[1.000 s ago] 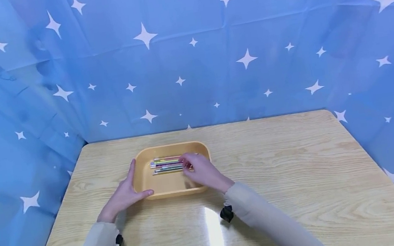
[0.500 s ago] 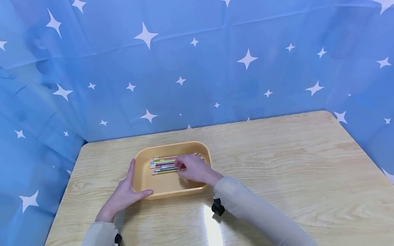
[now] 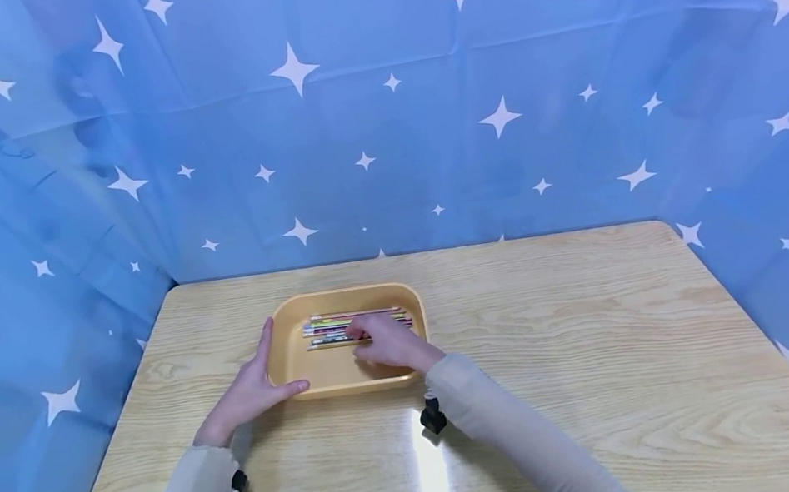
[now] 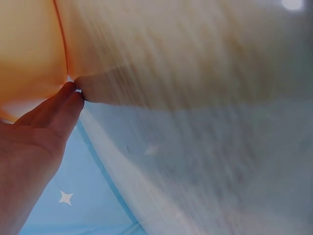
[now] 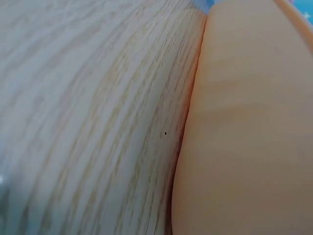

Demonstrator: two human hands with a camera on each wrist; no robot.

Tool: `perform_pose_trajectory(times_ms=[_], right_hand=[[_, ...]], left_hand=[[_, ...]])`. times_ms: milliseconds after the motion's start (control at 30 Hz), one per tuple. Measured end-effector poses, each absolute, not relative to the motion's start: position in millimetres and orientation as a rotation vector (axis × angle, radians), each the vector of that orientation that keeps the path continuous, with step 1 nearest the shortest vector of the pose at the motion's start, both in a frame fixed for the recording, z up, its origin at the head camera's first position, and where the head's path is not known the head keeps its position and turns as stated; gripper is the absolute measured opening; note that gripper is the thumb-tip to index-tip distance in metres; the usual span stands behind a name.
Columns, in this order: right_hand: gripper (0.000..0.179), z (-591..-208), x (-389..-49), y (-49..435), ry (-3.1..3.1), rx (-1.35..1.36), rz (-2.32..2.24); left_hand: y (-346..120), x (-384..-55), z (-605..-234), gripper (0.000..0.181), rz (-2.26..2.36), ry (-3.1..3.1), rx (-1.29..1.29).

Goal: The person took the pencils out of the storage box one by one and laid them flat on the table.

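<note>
Several pencils (image 3: pixel 323 331) in different colours lie side by side, lengthwise, in a shallow yellow-orange tray (image 3: pixel 351 388). Over their middle is my right hand (image 3: pixel 391 342), fingers bent down onto the pencils and the thumb apart from them on the near side. The hand hides part of the row. With thumb and fingers spread, my left hand (image 3: pixel 252 390) rests against the tray's left end, the thumb at the near left corner. In the left wrist view, the left hand's fingers (image 4: pixel 61 105) meet the tray's outside wall (image 4: pixel 29 46). The right wrist view shows only the tray's side (image 5: pixel 244 122) and wood.
The tray stands on a light wood-grain table (image 3: pixel 606 351), left of its middle and toward the back. A blue curtain with white stars (image 3: pixel 423 124) hangs behind and around the table. Bright glare (image 3: pixel 430 459) lies on the near tabletop.
My right hand has moved left along the pencils, and its thumb now stands apart from the fingers. More of the pencils' right ends show. The left hand and tray stay in place.
</note>
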State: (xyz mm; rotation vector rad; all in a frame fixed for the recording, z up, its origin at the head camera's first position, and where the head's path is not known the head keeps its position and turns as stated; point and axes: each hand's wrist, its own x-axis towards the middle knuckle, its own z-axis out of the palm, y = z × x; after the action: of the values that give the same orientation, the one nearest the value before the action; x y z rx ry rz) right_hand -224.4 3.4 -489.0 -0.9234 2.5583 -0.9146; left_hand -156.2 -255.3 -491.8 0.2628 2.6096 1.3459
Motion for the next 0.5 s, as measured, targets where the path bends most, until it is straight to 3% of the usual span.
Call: perform_pose_trajectory(times_ms=[500], right_hand=[[0.031,-490.1,-226.3,2.5,2.586,-0.902,-0.912]], left_hand=[[-255.7,-155.2,-491.0,0.119,1.364,2.623,0.296]])
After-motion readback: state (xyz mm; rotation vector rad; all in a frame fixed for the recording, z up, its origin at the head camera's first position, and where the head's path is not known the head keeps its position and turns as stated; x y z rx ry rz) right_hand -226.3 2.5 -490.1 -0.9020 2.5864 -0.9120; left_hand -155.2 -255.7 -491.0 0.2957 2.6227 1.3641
